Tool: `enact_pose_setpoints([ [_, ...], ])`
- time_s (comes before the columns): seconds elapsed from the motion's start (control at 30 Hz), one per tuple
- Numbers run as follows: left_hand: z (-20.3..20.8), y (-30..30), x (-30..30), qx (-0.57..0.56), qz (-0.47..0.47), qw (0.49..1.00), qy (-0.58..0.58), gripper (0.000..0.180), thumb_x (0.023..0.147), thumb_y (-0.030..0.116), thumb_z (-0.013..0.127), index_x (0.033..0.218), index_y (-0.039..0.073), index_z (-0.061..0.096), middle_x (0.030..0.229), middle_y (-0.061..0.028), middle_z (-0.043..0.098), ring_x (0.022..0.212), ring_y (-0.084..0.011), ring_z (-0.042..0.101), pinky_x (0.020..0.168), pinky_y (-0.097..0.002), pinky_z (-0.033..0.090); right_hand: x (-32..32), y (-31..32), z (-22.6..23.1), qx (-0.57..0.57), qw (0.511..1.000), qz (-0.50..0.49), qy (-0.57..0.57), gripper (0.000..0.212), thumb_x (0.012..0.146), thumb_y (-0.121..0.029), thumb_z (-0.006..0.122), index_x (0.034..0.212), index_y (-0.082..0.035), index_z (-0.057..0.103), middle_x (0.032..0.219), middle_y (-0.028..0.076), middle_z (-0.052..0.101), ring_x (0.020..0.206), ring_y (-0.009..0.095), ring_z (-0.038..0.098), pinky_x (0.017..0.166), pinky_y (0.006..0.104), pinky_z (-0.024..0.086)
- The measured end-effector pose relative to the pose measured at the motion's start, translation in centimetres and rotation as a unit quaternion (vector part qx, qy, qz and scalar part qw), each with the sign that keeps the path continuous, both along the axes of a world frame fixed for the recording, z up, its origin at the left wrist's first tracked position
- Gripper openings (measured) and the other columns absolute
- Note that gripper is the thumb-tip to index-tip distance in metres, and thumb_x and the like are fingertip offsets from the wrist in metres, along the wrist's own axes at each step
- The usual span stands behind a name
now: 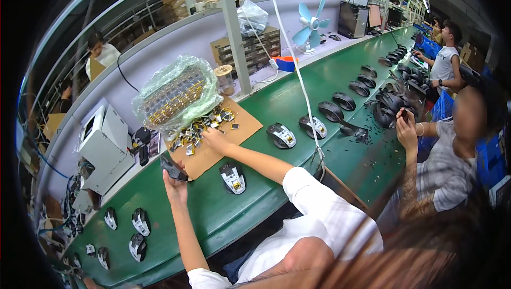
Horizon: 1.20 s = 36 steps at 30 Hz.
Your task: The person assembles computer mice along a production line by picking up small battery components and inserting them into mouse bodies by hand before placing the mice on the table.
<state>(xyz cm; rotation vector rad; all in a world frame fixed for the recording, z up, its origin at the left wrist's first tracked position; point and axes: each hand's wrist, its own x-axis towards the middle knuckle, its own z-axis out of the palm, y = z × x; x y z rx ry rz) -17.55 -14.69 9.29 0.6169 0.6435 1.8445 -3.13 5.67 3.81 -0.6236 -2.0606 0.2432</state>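
My left hand (175,180) is closed round a dark computer mouse (171,167), held tilted above the bench beside a cardboard sheet (242,124). My right hand (215,141) reaches over the sheet, its fingertips bent together at a loose pile of small silver-and-yellow battery packs (198,133). Whatever is between those fingers is hidden. Behind the pile, a clear plastic bag (178,94) holds rows of similar packs. An opened mouse (232,177) with a yellow part in its cavity lies right of my left hand. Two more opened mice (281,136) sit farther right.
Several mice (140,222) lie at the left of the green bench (213,225). A white machine (104,148) stands behind them. A white cable (298,65) hangs across the bench. At right, a co-worker (442,166) handles a dark part near piled black shells (391,105).
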Motion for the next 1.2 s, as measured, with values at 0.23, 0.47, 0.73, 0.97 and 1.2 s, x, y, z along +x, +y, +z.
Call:
enact_pose_setpoints([
  [0.23, -1.5, -0.9, -1.2, 0.044, -0.031, 0.990, -0.129, 0.050, 0.086, 0.038, 0.055, 0.113, -0.004, 0.048, 0.103, -0.0122, 0.056, 0.094, -0.0225, 0.053, 0.083, -0.0332, 0.046, -0.2, 1.8, -1.8, 0.140, 0.950, -0.082, -0.267, 0.020, 0.072, -0.012, 0.054, 0.090, -0.005, 0.059, 0.082, 0.012, 0.054, 0.085, 0.027, 0.053, 0.061, 0.0357, 0.049],
  [0.47, -2.6, -1.5, -3.4, 0.022, 0.001, 0.989, -0.149, 0.051, 0.085, 0.038, 0.057, 0.113, -0.003, 0.049, 0.106, -0.0116, 0.056, 0.095, -0.0224, 0.054, 0.083, -0.0337, 0.046, -1.7, 1.2, -0.6, 0.147, 0.970, -0.012, -0.191, 0.016, 0.074, -0.015, 0.056, 0.087, -0.006, 0.058, 0.079, 0.010, 0.056, 0.079, 0.025, 0.059, 0.058, 0.0355, 0.050],
  [0.73, -2.2, -1.5, -2.1, -0.003, -0.022, 0.988, -0.156, 0.051, 0.085, 0.040, 0.056, 0.106, -0.006, 0.051, 0.102, -0.0128, 0.056, 0.092, -0.0231, 0.054, 0.081, -0.0333, 0.047, -1.7, 0.7, 0.5, 0.067, 0.965, 0.032, -0.253, 0.017, 0.074, -0.022, 0.060, 0.077, -0.005, 0.060, 0.072, 0.012, 0.061, 0.070, 0.029, 0.062, 0.059, 0.0408, 0.050],
  [0.97, -2.0, -2.4, -1.5, -0.018, -0.004, 0.990, -0.138, 0.049, 0.085, 0.042, 0.053, 0.102, -0.004, 0.053, 0.098, -0.0116, 0.058, 0.088, -0.0223, 0.056, 0.080, -0.0337, 0.047, -1.2, 2.0, 0.0, 0.180, 0.926, 0.101, -0.315, 0.016, 0.073, -0.018, 0.055, 0.064, -0.006, 0.061, 0.069, 0.011, 0.061, 0.065, 0.028, 0.062, 0.056, 0.0393, 0.049],
  [1.2, -3.8, -1.4, -2.0, -0.046, 0.009, 0.993, -0.108, 0.048, 0.084, 0.045, 0.055, 0.103, 0.001, 0.053, 0.094, -0.0081, 0.058, 0.085, -0.0210, 0.057, 0.073, -0.0336, 0.049, 0.3, 4.8, -1.1, 0.093, 0.939, -0.035, -0.328, 0.013, 0.073, -0.014, 0.053, 0.072, -0.005, 0.062, 0.070, 0.016, 0.062, 0.065, 0.031, 0.062, 0.057, 0.0439, 0.049],
])
